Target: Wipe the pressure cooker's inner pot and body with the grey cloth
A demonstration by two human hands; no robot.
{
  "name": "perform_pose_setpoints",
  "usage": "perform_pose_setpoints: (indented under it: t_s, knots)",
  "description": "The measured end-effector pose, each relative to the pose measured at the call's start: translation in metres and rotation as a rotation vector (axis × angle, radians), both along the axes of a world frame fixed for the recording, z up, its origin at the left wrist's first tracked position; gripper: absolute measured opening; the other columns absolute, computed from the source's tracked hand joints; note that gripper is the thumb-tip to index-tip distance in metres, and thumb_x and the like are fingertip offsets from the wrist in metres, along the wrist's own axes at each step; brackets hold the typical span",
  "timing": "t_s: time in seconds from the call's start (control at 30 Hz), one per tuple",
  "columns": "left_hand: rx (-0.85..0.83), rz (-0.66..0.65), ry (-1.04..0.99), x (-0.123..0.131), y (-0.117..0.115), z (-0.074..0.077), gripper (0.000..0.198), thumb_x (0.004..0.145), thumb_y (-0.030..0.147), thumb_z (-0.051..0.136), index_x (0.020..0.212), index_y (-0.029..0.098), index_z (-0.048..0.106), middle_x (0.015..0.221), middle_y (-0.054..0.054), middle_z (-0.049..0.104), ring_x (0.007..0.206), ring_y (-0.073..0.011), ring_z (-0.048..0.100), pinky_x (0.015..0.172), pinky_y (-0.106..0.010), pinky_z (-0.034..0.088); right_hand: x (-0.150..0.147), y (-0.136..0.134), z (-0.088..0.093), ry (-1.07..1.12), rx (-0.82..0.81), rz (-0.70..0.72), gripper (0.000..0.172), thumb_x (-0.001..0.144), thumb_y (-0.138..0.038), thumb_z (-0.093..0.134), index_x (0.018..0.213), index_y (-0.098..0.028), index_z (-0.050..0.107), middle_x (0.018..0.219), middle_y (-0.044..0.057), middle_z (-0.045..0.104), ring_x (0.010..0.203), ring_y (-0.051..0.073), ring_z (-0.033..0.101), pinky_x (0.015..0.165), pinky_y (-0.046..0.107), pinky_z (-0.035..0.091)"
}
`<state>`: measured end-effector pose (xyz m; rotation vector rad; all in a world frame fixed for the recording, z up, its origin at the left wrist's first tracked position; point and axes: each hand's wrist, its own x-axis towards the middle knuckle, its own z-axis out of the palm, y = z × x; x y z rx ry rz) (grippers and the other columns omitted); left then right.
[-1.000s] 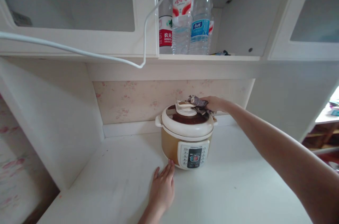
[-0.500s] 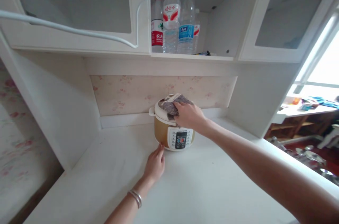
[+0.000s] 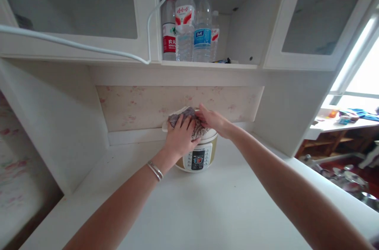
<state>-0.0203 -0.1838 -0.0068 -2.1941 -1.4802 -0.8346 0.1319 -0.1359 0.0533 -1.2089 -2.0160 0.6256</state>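
Grey patterned cloth (image 3: 197,129) atop the cooker (image 3: 197,159) on the white counter (image 3: 189,210). Left hand (image 3: 179,138): fingers splayed over the cloth's seven-o'clock side. Right hand (image 3: 211,120): touching its two-o'clock edge; from where I stand, I cannot tell whether it grips.

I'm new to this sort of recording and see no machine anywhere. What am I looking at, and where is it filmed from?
There is no robot here: the two bare hands belong to a person, and the one camera sits on that person's head, looking forward and down. A cooker stands on a white counter, with a cloth over its lid. The left hand lies spread on the cloth. The right hand is at the cloth's right side; whether it grips it is hard to tell. Above, bottles stand in a cupboard.
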Motion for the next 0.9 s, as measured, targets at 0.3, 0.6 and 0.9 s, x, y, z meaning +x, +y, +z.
perform_pose_setpoints:
  t_s: [0.3, 0.6, 0.9]
  knots:
    - [-0.109, 0.083, -0.175, -0.041, 0.055, 0.014, 0.055, 0.085, 0.043, 0.054, 0.137, 0.029, 0.042, 0.14, -0.006, 0.047, 0.123, -0.0277, 0.047, 0.103, -0.043, 0.035, 0.074, -0.005, -0.126, -0.095, 0.365, -0.217, 0.047, 0.094, -0.045, 0.034, 0.136, -0.026, 0.045, 0.145, 0.005, 0.042, 0.131, 0.023, 0.041, 0.108, 0.042, 0.035]
    - [-0.169, 0.082, -0.292, -0.042, 0.117, 0.047, 0.053, 0.083, 0.053, 0.052, 0.126, 0.022, 0.055, 0.117, -0.008, 0.066, 0.113, -0.0282, 0.056, 0.106, -0.047, 0.027, 0.062, 0.005, -0.148, -0.181, 0.509, -0.251, 0.05, 0.097, -0.041, 0.031, 0.145, -0.028, 0.031, 0.151, 0.006, 0.029, 0.138, 0.024, 0.03, 0.111, 0.048, 0.03]
    - [-0.216, -0.07, -0.406, -0.038, 0.137, 0.048, 0.043, 0.085, 0.048, 0.049, 0.116, 0.021, 0.063, 0.113, -0.005, 0.068, 0.101, -0.0217, 0.062, 0.089, -0.03, 0.044, 0.036, 0.031, -0.161, 0.048, 0.633, -0.282, 0.044, 0.098, -0.032, 0.029, 0.141, -0.029, 0.035, 0.147, 0.006, 0.034, 0.139, 0.023, 0.025, 0.112, 0.05, 0.028]
